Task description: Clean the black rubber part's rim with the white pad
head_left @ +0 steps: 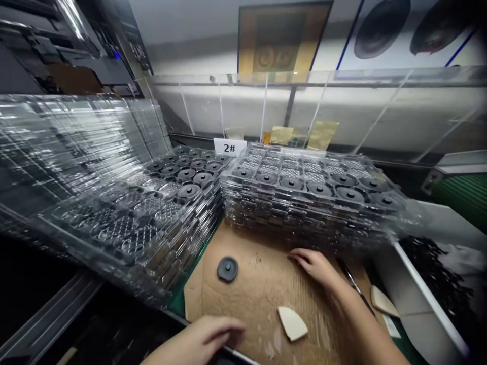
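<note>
My right hand lies on a brown cardboard sheet, fingers curled loosely and pointing left, just in front of a stack of clear plastic trays. Nothing shows in it. My left hand rests at the cardboard's near edge with fingers stretched flat, holding nothing. A single dark round disc lies on the cardboard between the hands and the left tray stack. Both stacks carry several dark discs in their top trays.
A white wedge-shaped piece lies on the cardboard near my right forearm. A thin metal tool lies at the right. A white bin of dark parts stands right. A "2#" label stands behind the trays.
</note>
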### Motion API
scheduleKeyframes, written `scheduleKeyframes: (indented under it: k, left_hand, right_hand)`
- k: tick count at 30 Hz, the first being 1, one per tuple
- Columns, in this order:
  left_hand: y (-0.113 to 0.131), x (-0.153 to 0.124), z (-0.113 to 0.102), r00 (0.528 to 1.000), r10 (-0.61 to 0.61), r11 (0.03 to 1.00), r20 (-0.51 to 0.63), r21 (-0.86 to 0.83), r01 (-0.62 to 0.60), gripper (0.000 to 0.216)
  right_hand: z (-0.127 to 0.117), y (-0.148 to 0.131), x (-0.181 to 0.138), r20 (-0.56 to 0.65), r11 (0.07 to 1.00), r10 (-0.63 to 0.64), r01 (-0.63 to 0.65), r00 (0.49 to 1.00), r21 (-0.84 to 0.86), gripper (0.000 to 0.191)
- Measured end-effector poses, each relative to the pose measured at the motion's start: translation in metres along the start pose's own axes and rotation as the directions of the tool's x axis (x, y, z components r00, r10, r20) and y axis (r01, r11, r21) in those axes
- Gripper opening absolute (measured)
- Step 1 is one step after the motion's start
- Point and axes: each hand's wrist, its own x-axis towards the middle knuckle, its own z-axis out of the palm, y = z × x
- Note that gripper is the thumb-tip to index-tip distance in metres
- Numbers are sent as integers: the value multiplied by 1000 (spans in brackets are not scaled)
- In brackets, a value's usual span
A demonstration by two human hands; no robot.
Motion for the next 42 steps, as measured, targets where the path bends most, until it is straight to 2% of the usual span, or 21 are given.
scheduleKeyframes:
  k: [1, 2, 5, 8, 10, 12, 15, 19, 21, 23, 26, 29, 31, 33, 35, 37, 39, 40, 42]
  left_hand:
    - [2, 12, 3, 997, 62, 995, -41, 78, -59, 35]
    - [4, 24, 8, 989, 146, 978, -32, 155, -139, 38]
    - [-2, 54, 26, 933, 351, 895, -77, 319, -310, 40]
    - [-28, 72, 50, 904, 388, 887, -177, 336, -315, 43]
    - [-47, 77, 63, 877, 424, 882, -228, 324, -342, 45]
    - [-61, 78, 71, 843, 469, 868, -265, 317, -383, 44]
    - [-69, 76, 75, 803, 510, 851, -310, 316, -419, 38]
    - [-69, 78, 76, 762, 550, 829, -341, 338, -446, 33]
    - [-72, 80, 78, 739, 575, 812, -350, 354, -464, 31]
    - [-75, 81, 80, 716, 595, 799, -365, 365, -478, 29]
    - [-77, 83, 82, 692, 612, 788, -383, 369, -493, 28]
    - [-75, 82, 81, 682, 619, 784, -390, 363, -504, 28]
    - [-72, 80, 80, 675, 623, 781, -396, 355, -514, 27]
    - [-70, 78, 77, 668, 604, 797, -435, 336, -502, 29]
    - [-70, 77, 72, 652, 517, 855, -555, 302, -422, 35]
    - [-74, 78, 64, 597, 370, 928, -712, 249, -277, 38]
    - [-79, 83, 54, 520, 247, 969, -818, 206, -136, 43]
    - [-82, 86, 49, 499, 214, 977, -840, 197, -86, 52]
    - [-87, 94, 38, 502, 182, 980, -846, 196, -24, 71]
  right_hand:
    - [-7, -5, -10, 14, 1000, 3, -2, 1000, -21, 25]
    - [-15, -10, -21, 20, 999, 16, -15, 1000, -41, 26]
    - [-39, -19, -62, 4, 992, 93, -92, 996, -92, 33]
    - [-58, -18, -97, -45, 976, 182, -186, 982, -116, 45]
    - [-62, -14, -111, -57, 964, 233, -239, 971, -114, 54]
    - [-56, -12, -113, -40, 957, 268, -271, 963, -107, 56]
    - [-31, -20, -99, 15, 958, 273, -270, 962, -94, 51]
    - [10, -53, -69, 134, 983, 182, -179, 974, -33, 41]
    - [24, -68, -59, 180, 991, 131, -136, 975, 18, 39]
    - [29, -75, -55, 202, 990, 110, -126, 973, 68, 39]
    - [29, -68, -64, 201, 975, 145, -175, 969, 140, 42]
    - [31, -48, -83, 122, 944, 245, -266, 962, 198, 51]
    - [41, -35, -99, -4, 919, 335, -326, 942, 222, 56]
    - [58, -25, -112, -183, 896, 422, -377, 888, 235, 58]
    - [75, -21, -121, -342, 881, 469, -406, 814, 242, 56]
    - [88, -19, -125, -422, 879, 476, -408, 772, 245, 53]
    - [93, -18, -125, -437, 885, 466, -395, 770, 247, 49]
    - [94, -18, -124, -440, 887, 460, -388, 771, 248, 48]
    - [93, -16, -123, -448, 892, 451, -377, 772, 249, 46]
